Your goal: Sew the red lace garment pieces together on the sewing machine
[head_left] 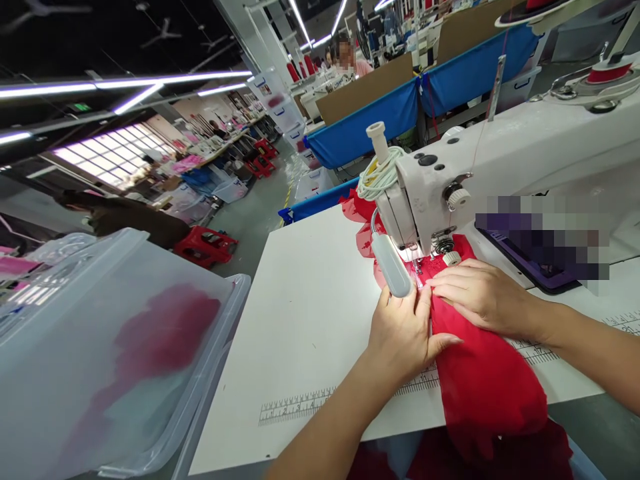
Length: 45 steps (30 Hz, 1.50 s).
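Observation:
Red fabric runs from under the needle area of a white sewing machine down over the table's front edge. My left hand lies at its left edge, close to the presser foot, with fingers apart and the thumb stretched across the cloth. A small grey lamp head covers some of its fingertips. From the right, my right hand has its fingers together on the fabric, gripping it near the foot; the thumb is hidden. Behind the foot, more red and pinkish cloth pieces lie bunched.
A white tabletop bears a printed ruler along its front. On the left stands a large translucent bin with red material inside. A blurred-out phone rests by the machine. Farther off are red stools and other people.

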Each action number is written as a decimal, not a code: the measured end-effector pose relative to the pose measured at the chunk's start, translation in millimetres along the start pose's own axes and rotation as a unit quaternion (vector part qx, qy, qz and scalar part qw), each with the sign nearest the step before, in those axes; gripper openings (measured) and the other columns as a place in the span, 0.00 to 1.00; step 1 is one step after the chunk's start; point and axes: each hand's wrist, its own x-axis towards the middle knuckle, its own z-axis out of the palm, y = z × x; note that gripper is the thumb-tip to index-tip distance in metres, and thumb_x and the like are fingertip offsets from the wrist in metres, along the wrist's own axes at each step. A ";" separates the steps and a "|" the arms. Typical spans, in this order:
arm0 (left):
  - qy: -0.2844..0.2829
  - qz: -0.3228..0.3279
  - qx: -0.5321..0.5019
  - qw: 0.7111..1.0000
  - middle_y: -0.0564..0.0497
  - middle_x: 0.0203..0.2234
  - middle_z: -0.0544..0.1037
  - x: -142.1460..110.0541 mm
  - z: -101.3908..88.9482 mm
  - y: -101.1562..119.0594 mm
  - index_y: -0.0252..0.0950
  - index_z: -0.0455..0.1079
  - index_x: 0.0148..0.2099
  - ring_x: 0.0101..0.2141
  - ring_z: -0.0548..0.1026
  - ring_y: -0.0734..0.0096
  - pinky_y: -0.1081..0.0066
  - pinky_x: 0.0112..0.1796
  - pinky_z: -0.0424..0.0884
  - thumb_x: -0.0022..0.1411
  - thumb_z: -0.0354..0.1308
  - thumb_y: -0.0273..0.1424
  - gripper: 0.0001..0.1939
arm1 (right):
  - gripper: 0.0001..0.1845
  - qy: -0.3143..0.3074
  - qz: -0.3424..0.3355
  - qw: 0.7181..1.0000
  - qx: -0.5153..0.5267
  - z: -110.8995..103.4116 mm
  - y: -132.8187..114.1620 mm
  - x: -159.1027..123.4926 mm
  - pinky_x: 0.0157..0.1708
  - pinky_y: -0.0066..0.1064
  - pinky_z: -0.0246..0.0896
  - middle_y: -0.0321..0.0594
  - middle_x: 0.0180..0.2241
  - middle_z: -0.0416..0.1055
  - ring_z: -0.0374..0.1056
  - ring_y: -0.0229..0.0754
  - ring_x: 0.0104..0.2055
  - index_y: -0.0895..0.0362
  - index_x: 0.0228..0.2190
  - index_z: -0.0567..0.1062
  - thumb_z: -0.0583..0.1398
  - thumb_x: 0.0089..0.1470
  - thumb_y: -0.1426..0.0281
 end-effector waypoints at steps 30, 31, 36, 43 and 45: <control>-0.019 -0.017 -0.014 1.000 0.32 0.52 0.76 1.6 12.5 -6.8 0.23 0.65 0.63 0.49 0.75 0.50 0.59 0.46 0.74 0.68 0.36 0.60 0.46 | 0.14 0.012 0.024 0.999 -0.038 2.2 6.5 2.0 0.38 0.37 0.64 0.46 0.38 0.80 0.74 0.45 0.40 0.58 0.38 0.79 0.53 0.62 0.76; -0.025 -0.015 -0.019 0.999 0.32 0.52 0.76 1.5 12.5 -6.9 0.22 0.65 0.63 0.47 0.76 0.51 0.60 0.45 0.74 0.68 0.36 0.60 0.46 | 0.14 0.014 0.021 0.999 -0.039 2.2 6.5 2.0 0.37 0.36 0.64 0.46 0.39 0.80 0.74 0.45 0.40 0.59 0.38 0.78 0.53 0.62 0.76; -0.036 -0.001 -0.006 0.999 0.33 0.50 0.77 0.1 8.0 -3.3 0.24 0.67 0.60 0.45 0.77 0.54 0.62 0.44 0.75 0.70 0.37 0.57 0.41 | 0.13 0.016 0.014 0.999 -0.045 1.5 7.2 1.4 0.39 0.37 0.65 0.47 0.41 0.81 0.76 0.46 0.42 0.60 0.35 0.77 0.52 0.62 0.79; -0.005 0.024 0.017 1.000 0.32 0.49 0.77 0.4 7.0 -0.4 0.23 0.70 0.56 0.46 0.77 0.52 0.61 0.46 0.74 0.70 0.39 0.56 0.40 | 0.14 0.008 0.015 0.999 -0.046 3.0 7.9 1.2 0.37 0.36 0.65 0.47 0.40 0.81 0.76 0.46 0.41 0.60 0.34 0.76 0.52 0.62 0.79; 0.006 0.026 0.023 0.999 0.32 0.48 0.77 0.0 8.4 -0.5 0.22 0.70 0.56 0.45 0.78 0.52 0.61 0.46 0.74 0.70 0.39 0.56 0.40 | 0.13 0.011 0.016 0.999 -0.046 2.9 8.1 1.4 0.38 0.36 0.65 0.46 0.40 0.81 0.76 0.46 0.41 0.59 0.34 0.76 0.52 0.62 0.79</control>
